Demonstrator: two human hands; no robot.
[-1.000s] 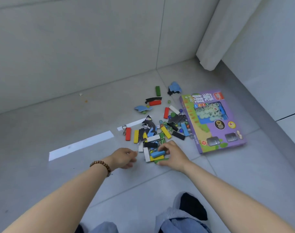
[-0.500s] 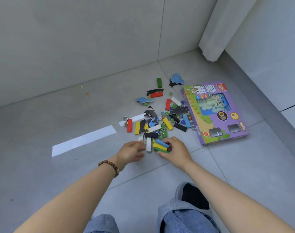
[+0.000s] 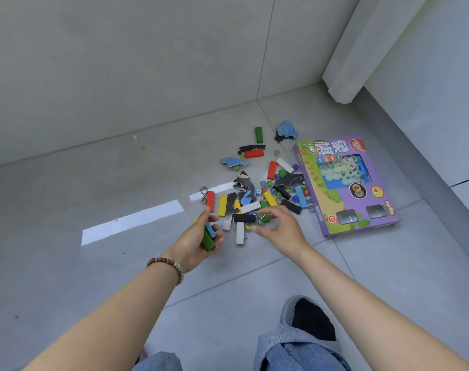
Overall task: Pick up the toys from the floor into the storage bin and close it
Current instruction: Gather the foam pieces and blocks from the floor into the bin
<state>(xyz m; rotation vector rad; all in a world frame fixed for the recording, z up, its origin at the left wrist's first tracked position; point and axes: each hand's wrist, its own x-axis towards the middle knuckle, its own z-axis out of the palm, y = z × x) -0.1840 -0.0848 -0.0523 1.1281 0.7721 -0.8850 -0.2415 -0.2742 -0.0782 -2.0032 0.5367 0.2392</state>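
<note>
left hand (image 3: 194,246) grips blocks (image 3: 208,240); right hand (image 3: 281,231) spread | white block (image 3: 240,235) between hands; long axis pointing away; right nearer

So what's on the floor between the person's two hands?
In the head view, between the left hand, which grips coloured blocks, and the right hand lie two white blocks and a black block.

worn: brown bead bracelet (image 3: 166,266) | blue jeans (image 3: 294,354) | grey-black footwear (image 3: 308,317)
</note>
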